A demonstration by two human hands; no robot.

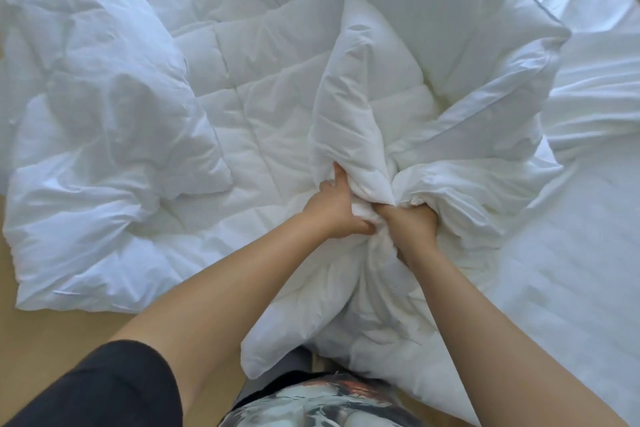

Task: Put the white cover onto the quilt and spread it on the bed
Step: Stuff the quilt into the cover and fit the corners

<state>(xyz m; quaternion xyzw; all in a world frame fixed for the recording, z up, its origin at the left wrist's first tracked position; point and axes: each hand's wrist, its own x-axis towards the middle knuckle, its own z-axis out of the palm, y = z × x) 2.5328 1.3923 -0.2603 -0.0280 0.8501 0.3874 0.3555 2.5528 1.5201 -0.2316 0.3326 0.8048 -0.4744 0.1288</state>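
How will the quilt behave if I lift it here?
Probably floppy: the quilt creases where the left hand and right hand bunch it. Likely light for its bulk, given its puffy stitched panels. The rest would probably sag.

The right hand (pixel 414 225) has its fingers buried in the bunched white cover (pixel 460 180) just right of the quilt's (pixel 263 87) raised fold; whether they grip quilt too cannot be told. The left hand's (pixel 337 210) fingertips hide behind that fold. Right of the quilt, the bed (pixel 571 270) is cut off.
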